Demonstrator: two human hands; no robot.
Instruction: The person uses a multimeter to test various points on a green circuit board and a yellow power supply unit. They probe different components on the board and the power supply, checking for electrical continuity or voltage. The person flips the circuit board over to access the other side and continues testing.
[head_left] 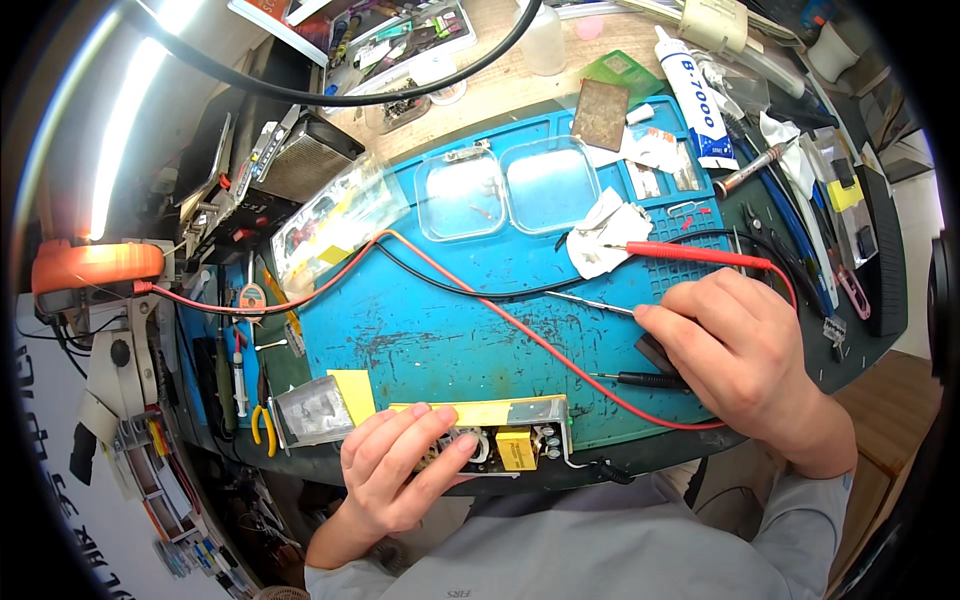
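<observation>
My left hand (405, 465) is closed around a long open-frame circuit board (518, 448) at the mat's near edge. The board carries a yellow block-shaped part, small capacitors and a yellow strip along its upper side. My right hand (735, 345) pinches a slim pointed metal tool (592, 302), its tip pointing left, above the blue mat and apart from the board. Its kind is not clear. Beside my right fingers lies a black test probe (645, 379); a red test probe (690, 252) rests just beyond them. My palm hides part of the tool.
Red and black leads cross the blue work mat (400, 340). A clear two-part plastic box (548, 185), crumpled white tissue (608, 235) and a white glue tube (695, 100) lie farther back. Pliers (262, 430) are at left, hand tools at right. A black cable (330, 99) arches overhead.
</observation>
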